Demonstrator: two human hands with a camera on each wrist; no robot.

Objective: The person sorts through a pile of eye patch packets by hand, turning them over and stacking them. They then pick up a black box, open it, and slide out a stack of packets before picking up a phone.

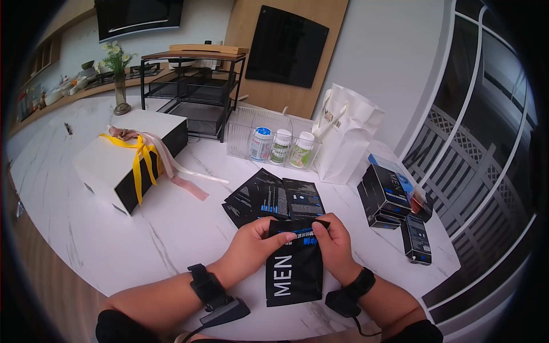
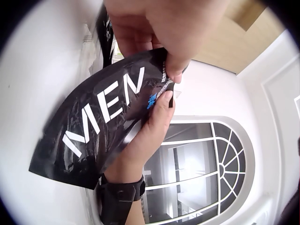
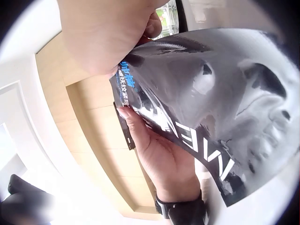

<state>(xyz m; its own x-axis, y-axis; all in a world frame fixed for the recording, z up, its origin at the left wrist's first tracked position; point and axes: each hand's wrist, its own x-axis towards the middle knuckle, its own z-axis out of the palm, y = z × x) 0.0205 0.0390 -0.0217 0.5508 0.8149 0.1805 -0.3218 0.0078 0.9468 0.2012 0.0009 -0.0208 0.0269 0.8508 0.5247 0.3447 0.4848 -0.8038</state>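
Both hands hold a black foil face-mask sachet (image 1: 294,274) printed "MEN" in white and some blue lettering, with a face pictured on it in the right wrist view. My left hand (image 1: 255,246) pinches its upper edge on the left, thumb laid across the front. On the other side, the right hand (image 1: 336,247) grips the upper right corner between thumb and fingers. The left wrist view shows the sachet (image 2: 101,110) bent between the two thumbs. Just beyond the hands, several more black sachets (image 1: 303,197) lie fanned out on the white marbled table (image 1: 171,251).
Left stands a white box (image 1: 108,154) with yellow and pink ribbons (image 1: 143,157). Behind are a clear organizer (image 1: 237,140) with bottles, a white paper bag (image 1: 349,137) and a black rack (image 1: 197,117). Black boxes (image 1: 386,191) are stacked right; a vase (image 1: 120,91) is far left.
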